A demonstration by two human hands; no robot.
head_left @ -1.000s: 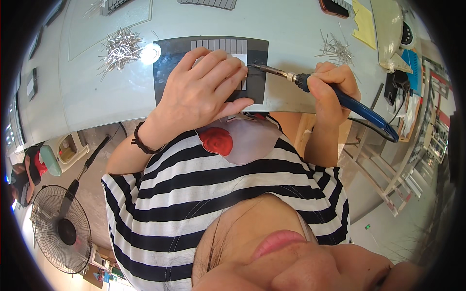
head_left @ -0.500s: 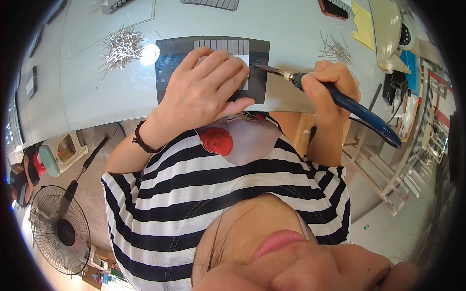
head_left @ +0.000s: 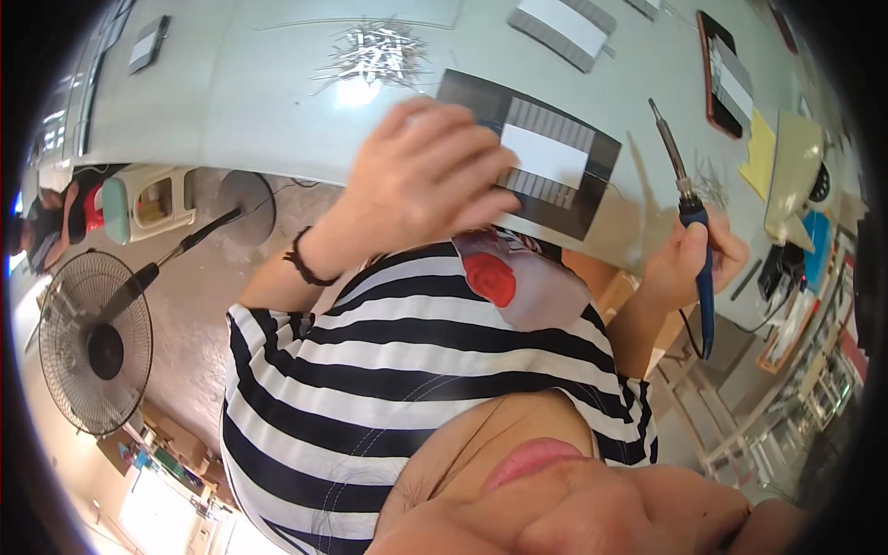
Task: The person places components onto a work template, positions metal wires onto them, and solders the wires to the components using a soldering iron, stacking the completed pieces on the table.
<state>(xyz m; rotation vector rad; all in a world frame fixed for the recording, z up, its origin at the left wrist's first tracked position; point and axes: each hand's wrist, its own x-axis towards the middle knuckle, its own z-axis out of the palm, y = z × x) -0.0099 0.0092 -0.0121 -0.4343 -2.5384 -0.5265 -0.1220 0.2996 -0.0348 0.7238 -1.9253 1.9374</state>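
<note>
Pale green workbench (head_left: 259,83) up top, one dark mat (head_left: 592,176) with a white card on it. Left hand (head_left: 421,176) hovers over the mat's near edge, fingers loosely curled, holding nothing. Right hand (head_left: 689,264) is clamped around one blue-handled soldering iron (head_left: 689,217), tip raised off the mat. Two piles of thin wire bits nearby.

Blue-handled soldering iron (head_left: 692,242), dark grey mat (head_left: 592,199) with a white panel, pale green desk (head_left: 259,102), black-and-white striped shirt (head_left: 388,370).
</note>
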